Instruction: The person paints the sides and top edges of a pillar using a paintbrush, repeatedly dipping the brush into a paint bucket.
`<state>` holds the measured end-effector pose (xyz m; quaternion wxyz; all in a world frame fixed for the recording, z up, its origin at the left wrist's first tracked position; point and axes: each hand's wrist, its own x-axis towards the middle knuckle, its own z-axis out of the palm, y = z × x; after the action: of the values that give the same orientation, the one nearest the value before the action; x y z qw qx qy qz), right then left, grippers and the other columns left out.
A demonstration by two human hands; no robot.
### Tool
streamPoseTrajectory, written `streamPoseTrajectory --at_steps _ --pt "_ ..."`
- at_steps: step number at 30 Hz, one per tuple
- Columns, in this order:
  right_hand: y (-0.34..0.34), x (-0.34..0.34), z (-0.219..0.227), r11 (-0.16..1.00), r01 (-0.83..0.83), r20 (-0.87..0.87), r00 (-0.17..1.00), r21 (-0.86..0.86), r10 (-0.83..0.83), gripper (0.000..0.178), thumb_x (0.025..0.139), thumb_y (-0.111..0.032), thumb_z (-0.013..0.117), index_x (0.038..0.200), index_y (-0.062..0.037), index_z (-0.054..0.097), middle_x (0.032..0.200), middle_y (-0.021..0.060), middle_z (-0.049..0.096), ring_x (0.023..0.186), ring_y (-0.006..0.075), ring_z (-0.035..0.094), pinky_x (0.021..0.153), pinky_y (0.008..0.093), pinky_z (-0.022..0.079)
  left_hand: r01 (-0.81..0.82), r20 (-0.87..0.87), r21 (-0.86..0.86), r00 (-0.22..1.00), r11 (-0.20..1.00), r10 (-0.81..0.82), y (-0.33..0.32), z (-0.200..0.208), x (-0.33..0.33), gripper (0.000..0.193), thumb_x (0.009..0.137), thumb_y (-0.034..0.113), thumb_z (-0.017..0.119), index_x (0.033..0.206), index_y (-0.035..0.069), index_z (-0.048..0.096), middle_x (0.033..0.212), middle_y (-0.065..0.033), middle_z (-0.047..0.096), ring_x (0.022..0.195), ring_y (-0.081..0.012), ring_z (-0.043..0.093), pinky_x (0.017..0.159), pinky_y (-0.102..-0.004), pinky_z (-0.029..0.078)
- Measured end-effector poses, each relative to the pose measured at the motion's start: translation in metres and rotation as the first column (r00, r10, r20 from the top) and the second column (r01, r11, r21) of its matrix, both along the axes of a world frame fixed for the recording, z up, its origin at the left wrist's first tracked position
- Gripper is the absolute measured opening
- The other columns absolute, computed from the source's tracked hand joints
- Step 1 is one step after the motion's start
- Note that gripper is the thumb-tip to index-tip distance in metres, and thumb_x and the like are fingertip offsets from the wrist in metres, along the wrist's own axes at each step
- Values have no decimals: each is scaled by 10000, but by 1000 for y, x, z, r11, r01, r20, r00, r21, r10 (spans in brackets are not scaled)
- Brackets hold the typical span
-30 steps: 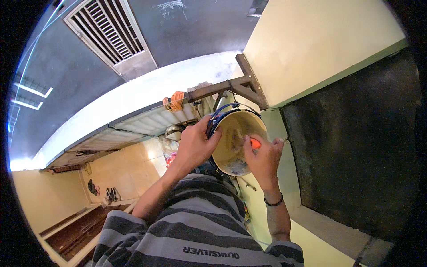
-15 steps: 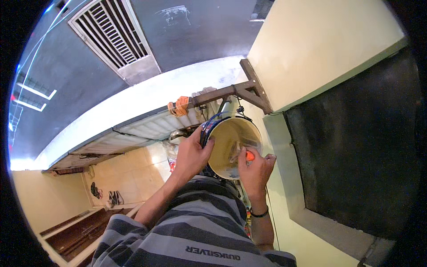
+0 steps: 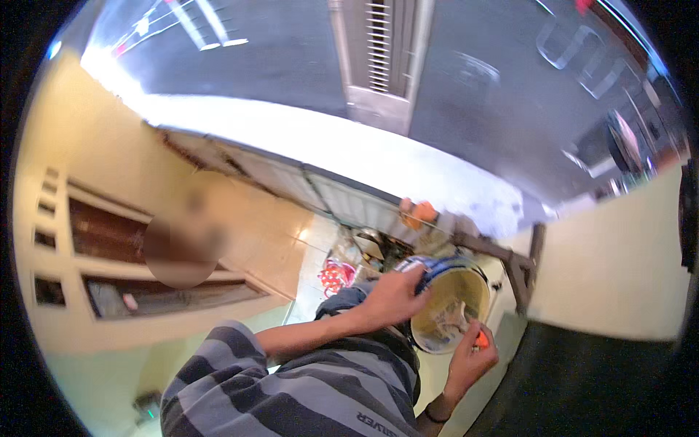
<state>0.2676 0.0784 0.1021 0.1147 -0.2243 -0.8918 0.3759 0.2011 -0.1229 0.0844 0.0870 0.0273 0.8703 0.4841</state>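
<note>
The round bucket (image 3: pixel 472 290), cream inside with a blue outer rim, is in front of me at the lower right. My left hand (image 3: pixel 393 297) is closed over the bucket's left rim, thumb to the inside. At the opposite edge, my right hand (image 3: pixel 472 357) pinches a small bright orange object (image 3: pixel 481 339); its kind is too small to make out. Some pale, crumpled-looking material (image 3: pixel 448 320) shows inside the bucket, blurred, beside the right fingertips. A dark band circles my right wrist.
A brown metal bracket (image 3: pixel 518 277) juts from the wall just beyond the bucket. Orange cord (image 3: pixel 419 213) is wrapped near the ledge. Left of the bucket lie a red-and-white item (image 3: pixel 336 277) and clutter. A dark panel (image 3: pixel 597 379) fills the lower right.
My view has swung left, so the bucket and both hands now appear lower and farther right. The left hand stays on the rim; the right still pinches the orange object.
</note>
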Motion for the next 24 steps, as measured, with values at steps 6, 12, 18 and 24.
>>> streamPoseTrajectory --at_steps 6,12,18,24 --pt "-39 -44 11 961 -277 32 961 21 276 276 931 -240 671 957 25 745 811 194 709 755 351 622 712 459 472 -209 -97 84 971 974 217 -34 1 9 387 886 261 658 1190 44 555 798 -254 639 748 -434 661 647 -499 503" --pt "-75 -68 28 875 -484 -39 874 8 483 263 974 -193 615 952 40 735 786 188 712 666 312 651 658 412 495 -316 -37 151 945 937 325 -66 1 15 402 912 337 627 1200 66 557 830 -246 650 737 -417 661 649 -480 508" --pt "-95 -89 35 767 -591 -291 710 249 642 532 986 -293 642 547 -22 512 482 141 428 429 280 393 446 421 329 -390 -104 108 910 914 401 -69 8 17 405 920 351 622 1200 68 550 804 -231 649 729 -395 668 652 -481 514" --pt "-91 -86 36 742 -523 -253 718 419 648 456 951 -326 643 613 -25 591 534 134 548 494 335 508 610 508 421 -378 -122 123 912 917 392 -50 1 17 431 931 376 628 1226 70 558 861 -221 669 797 -411 680 693 -479 523"
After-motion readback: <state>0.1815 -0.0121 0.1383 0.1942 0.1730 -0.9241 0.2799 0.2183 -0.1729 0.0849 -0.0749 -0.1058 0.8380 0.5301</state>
